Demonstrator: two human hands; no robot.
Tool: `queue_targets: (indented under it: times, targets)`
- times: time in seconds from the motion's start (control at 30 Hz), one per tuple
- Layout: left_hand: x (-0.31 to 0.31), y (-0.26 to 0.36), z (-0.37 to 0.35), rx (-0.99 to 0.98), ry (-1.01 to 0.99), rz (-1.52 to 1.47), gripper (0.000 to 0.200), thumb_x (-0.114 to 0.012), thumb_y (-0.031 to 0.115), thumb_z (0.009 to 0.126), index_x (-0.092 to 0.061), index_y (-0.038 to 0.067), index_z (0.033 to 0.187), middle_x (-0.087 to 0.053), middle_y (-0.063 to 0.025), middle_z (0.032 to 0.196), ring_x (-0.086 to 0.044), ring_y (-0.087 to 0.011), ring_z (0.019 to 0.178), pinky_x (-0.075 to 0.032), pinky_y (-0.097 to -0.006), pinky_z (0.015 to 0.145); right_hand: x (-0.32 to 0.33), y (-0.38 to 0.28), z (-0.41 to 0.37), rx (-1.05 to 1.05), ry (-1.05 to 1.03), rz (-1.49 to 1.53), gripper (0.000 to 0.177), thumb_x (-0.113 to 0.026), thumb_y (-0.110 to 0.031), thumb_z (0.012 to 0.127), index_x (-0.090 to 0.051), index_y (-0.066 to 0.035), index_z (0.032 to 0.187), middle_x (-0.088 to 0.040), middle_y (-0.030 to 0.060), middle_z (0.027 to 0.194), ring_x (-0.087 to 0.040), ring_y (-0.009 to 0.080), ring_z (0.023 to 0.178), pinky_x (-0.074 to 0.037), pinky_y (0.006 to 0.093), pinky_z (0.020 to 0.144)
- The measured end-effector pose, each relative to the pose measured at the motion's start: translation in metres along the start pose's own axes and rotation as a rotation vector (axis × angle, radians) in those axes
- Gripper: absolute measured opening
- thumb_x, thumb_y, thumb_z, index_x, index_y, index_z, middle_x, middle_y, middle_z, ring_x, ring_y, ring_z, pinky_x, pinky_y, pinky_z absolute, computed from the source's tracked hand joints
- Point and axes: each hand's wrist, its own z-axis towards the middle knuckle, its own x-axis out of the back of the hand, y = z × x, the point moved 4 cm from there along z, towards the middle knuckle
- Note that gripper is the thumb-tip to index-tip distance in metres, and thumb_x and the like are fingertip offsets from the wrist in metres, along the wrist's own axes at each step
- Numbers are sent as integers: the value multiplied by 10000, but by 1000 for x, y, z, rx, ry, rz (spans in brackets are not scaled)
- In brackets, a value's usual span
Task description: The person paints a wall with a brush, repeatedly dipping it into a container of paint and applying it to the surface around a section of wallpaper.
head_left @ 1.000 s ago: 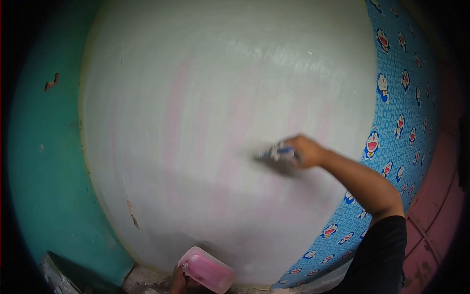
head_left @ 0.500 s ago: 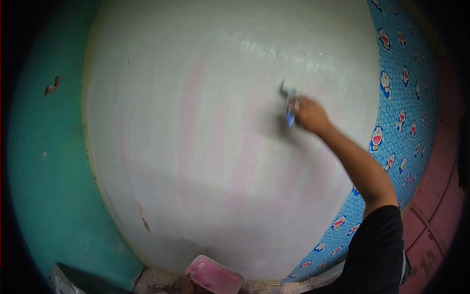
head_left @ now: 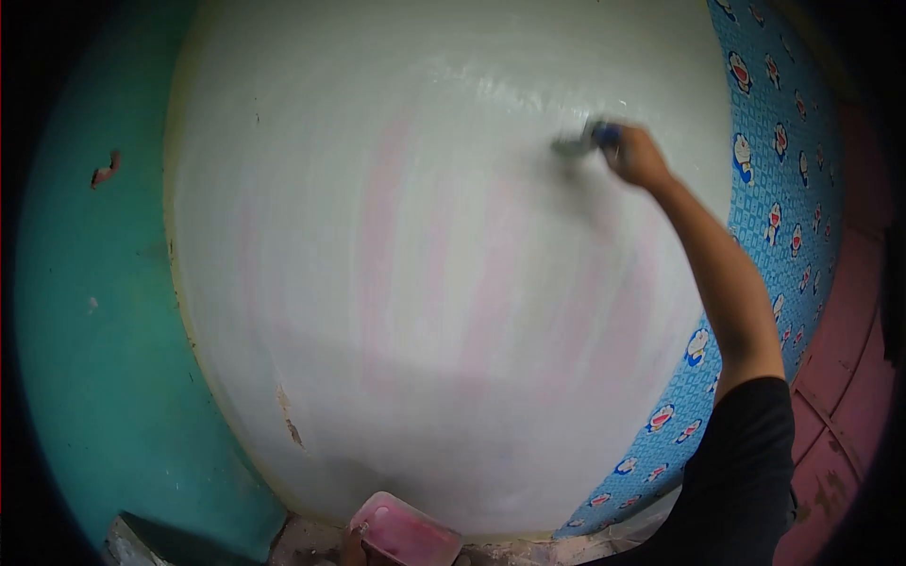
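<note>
Right hand: curled around the blue-handled tool, level with the upper part of the streaked white wall; blur hides the separate fingers from me.
Blue-handled tool: at the right hand's fingers, its blurred head pointing left; I cannot tell whether it touches the wall. I judge it light, with a stiff handle, perhaps slick if wet.
Best hold, tool: the blue handle, as far from the head as control allows.
Left hand: well below the right, clasping the pink tub's side, mostly hidden from me.
Pink tub: tilted, just beside the left hand's visible part. I take it for thin, light plastic that would flex under a pinch; any liquid inside could slop.
Best hold, tub: underneath, with a thumb on the side wall.
Patterned strip: beyond the right hand, to its right.
</note>
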Motion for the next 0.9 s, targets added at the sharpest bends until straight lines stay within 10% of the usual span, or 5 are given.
queue_targets:
  times: [0.17, 0.37, 0.43, 0.8, 0.9]
  targets:
    - [-16, 13, -14, 66, -27, -9, 506, -456, 423, 895, -506, 23, 1200, -568, -88, 1086, -547, -223, 981, -458, -373, 826, 24, -5, 19, -18, 236, -124, 303, -514, 9, 734, -611, -89, 1004, -618, 145, 1014, -594, 343, 885, -491, 378, 776]
    - [-13, 15, -19, 95, -62, -11, 499, -459, 408, 888, -502, 23, 1202, -567, -92, 1087, -549, -227, 981, -463, -376, 824, -98, -76, -155, 443, -354, -196, 403, -597, -101, 682, -569, -106, 1084, -598, 147, 1082, -630, 289, 867, -533, 385, 688]
    - [-12, 17, -19, 99, -71, -11, 497, -460, 403, 886, -500, 23, 1203, -567, -93, 1087, -550, -228, 980, -465, -377, 823, -98, -119, -186, 232, -802, 15, 276, -588, -103, 708, -588, -95, 984, -613, 148, 992, -612, 316, 776, -509, 409, 685]
    - [-31, 18, -13, 137, -94, -5, 486, -467, 375, 872, -493, 24, 1207, -564, -100, 1089, -555, -234, 979, -475, -383, 819, 30, -12, 13, 60, 209, -116, 275, -496, -2, 733, -636, -101, 947, -623, 163, 941, -605, 342, 838, -489, 403, 736]
    - [-34, 16, -13, 151, -104, -9, 484, -469, 368, 869, -491, 24, 1209, -563, -102, 1090, -556, -235, 979, -478, -384, 818, 14, -20, -1, 79, 145, -185, 300, -506, -6, 742, -619, -107, 1001, -618, 156, 962, -606, 338, 837, -498, 410, 726]
